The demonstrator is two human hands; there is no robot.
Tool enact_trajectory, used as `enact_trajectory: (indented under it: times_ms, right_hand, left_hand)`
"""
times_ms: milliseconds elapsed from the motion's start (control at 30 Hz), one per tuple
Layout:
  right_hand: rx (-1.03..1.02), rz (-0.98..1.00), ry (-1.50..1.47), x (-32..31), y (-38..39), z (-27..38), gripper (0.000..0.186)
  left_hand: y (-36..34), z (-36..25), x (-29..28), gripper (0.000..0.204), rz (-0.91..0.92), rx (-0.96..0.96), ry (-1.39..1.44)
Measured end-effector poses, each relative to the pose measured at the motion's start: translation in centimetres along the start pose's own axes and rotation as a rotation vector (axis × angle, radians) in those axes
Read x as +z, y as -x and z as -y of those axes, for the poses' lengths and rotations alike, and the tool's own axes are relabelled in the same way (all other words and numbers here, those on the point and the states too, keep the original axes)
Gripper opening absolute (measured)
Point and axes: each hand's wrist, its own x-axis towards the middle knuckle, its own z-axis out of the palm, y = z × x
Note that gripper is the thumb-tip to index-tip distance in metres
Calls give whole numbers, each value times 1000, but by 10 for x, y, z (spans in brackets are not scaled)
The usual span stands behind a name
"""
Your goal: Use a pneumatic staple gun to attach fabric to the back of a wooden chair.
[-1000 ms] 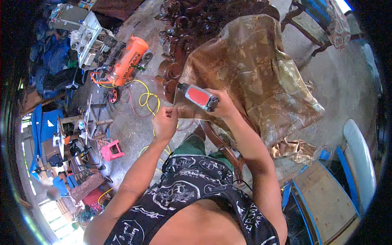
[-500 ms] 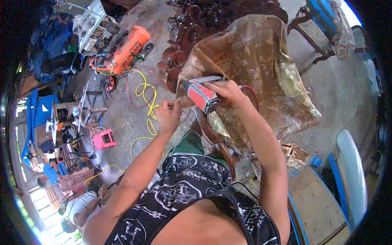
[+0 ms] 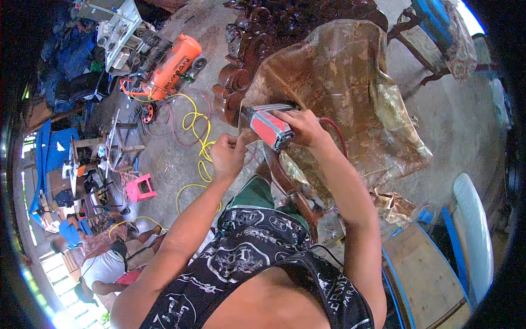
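My right hand [image 3: 306, 127] is wrapped round a red and grey staple gun [image 3: 269, 126]. The tool's front end lies against the left edge of a brown-gold patterned fabric [image 3: 342, 82], which is draped over a chair with a glossy, dark carved wooden frame [image 3: 232, 86]. Close by on the left, my left hand [image 3: 228, 158] pinches the fabric's edge between thumb and fingers. A red hose [image 3: 338, 131] curves out behind my right hand. Where the staple gun's tip meets the fabric is partly hidden by the tool itself.
An orange air compressor [image 3: 178, 66] stands at the upper left, with a coiled yellow hose [image 3: 194, 118] on the floor. Left of me are a pink stool [image 3: 141, 187] and people, one in a white top [image 3: 104, 268]. Unfinished wooden panels [image 3: 424, 268] lean at the lower right.
My hands and the staple gun have barely shifted. At the lower left, the person in the white top has moved and now shows more fully.
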Motion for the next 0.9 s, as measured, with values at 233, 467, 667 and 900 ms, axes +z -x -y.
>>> enact_trajectory:
  times_ms: [233, 467, 667, 900]
  right_hand:
    - [67, 141, 32, -14, -4, 12, 64]
    - [21, -26, -16, -29, 3, 12, 71]
    - [10, 36, 86, -17, 3, 5, 71]
    - [45, 88, 48, -10, -5, 9, 63]
  left_hand:
    - [-1, -6, 6, 33, 75, -92, -18]
    - [-2, -8, 34, 37, 69, -47, -13]
    - [-7, 7, 32, 26, 110, -209, 189]
    - [-11, 10, 21, 36, 55, -285, 161]
